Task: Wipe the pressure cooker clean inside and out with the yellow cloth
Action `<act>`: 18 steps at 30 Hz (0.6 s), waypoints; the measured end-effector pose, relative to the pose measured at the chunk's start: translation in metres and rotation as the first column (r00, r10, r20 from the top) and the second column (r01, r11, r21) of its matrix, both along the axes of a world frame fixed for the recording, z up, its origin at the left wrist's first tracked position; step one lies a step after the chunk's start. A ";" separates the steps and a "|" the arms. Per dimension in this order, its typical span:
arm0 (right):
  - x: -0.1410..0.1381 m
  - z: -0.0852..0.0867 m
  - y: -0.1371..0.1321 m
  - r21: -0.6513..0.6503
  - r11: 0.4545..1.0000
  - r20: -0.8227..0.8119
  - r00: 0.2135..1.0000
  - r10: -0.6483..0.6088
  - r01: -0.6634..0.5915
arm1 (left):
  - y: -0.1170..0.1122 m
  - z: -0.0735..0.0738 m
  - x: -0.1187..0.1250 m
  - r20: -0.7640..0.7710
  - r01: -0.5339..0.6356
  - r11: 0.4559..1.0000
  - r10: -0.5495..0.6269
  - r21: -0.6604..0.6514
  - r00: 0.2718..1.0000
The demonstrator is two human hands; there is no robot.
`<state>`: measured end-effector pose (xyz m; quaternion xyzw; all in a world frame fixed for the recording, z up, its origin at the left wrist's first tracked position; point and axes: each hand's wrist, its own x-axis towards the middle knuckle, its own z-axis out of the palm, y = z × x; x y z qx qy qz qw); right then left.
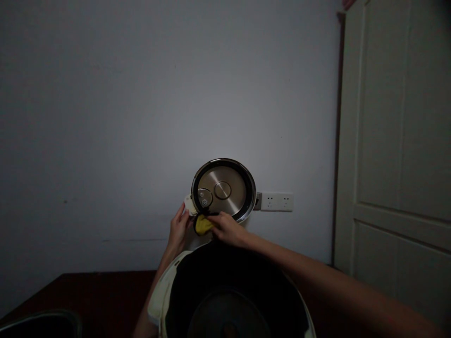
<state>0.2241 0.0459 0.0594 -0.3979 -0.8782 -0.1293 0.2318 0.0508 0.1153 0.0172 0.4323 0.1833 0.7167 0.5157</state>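
Note:
An electric pressure cooker (165,286) stands before me with its dark inside facing up. Its round lid (234,188) is raised against the wall, the metal inner face and black seal turned towards me. With my left hand (179,226) I grip the white tab at the lid's left edge, fingers closed around it. My right hand (227,227) pinches a yellow cloth with a dark border (203,225) and holds it at the lid's lower left rim. The fingertips behind the cloth are partly hidden.
A double wall socket (277,202) is right of the lid. Below lies a dark red table (105,291), with a dark rimmed container (42,324) at the lower left. A pale panelled door (394,141) stands on the right.

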 end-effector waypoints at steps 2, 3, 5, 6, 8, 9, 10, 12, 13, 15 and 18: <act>-0.003 -0.003 0.004 -0.020 0.999 -0.074 0.996 -0.042 0.040 | 0.001 0.000 0.000 0.005 -0.009 1.000 0.009 -0.006 1.000; -0.001 -0.004 0.005 -0.030 0.998 -0.078 0.995 -0.058 0.056 | 0.002 -0.001 0.000 0.006 -0.005 1.000 0.005 -0.003 1.000; 0.012 -0.002 0.002 -0.042 0.998 -0.008 0.999 -0.051 0.051 | 0.003 -0.001 0.000 0.001 0.012 1.000 -0.012 0.010 1.000; 0.021 0.000 0.000 -0.048 0.998 0.051 0.998 -0.038 0.041 | 0.003 -0.002 -0.001 -0.003 0.019 1.000 -0.019 0.020 1.000; 0.040 0.007 -0.006 -0.060 0.998 0.171 0.985 -0.024 0.035 | 0.004 -0.003 -0.001 -0.011 0.027 0.999 -0.026 0.039 1.000; 0.047 0.010 -0.009 -0.066 0.997 0.217 0.976 -0.028 0.044 | 0.004 -0.003 -0.002 -0.014 0.026 0.999 -0.026 0.045 1.000; 0.052 0.013 -0.011 -0.071 0.996 0.246 0.968 -0.039 0.058 | 0.005 -0.003 -0.002 -0.015 0.022 0.999 -0.021 0.047 1.000; 0.053 0.015 -0.011 -0.075 0.994 0.243 0.968 -0.058 0.079 | 0.005 -0.003 -0.002 -0.015 0.015 0.999 -0.015 0.048 1.000; 0.049 0.014 -0.010 -0.081 0.994 0.213 0.975 -0.058 0.077 | 0.005 -0.003 -0.002 -0.015 0.014 0.999 -0.014 0.048 1.000; 0.035 0.010 -0.005 -0.098 0.994 0.102 0.994 -0.043 0.053 | 0.003 -0.002 -0.001 -0.013 0.017 0.999 -0.016 0.044 1.000; 0.016 0.003 0.001 -0.157 0.987 -0.074 0.997 0.019 -0.031 | 0.001 -0.001 0.000 -0.013 0.017 0.999 -0.017 0.031 1.000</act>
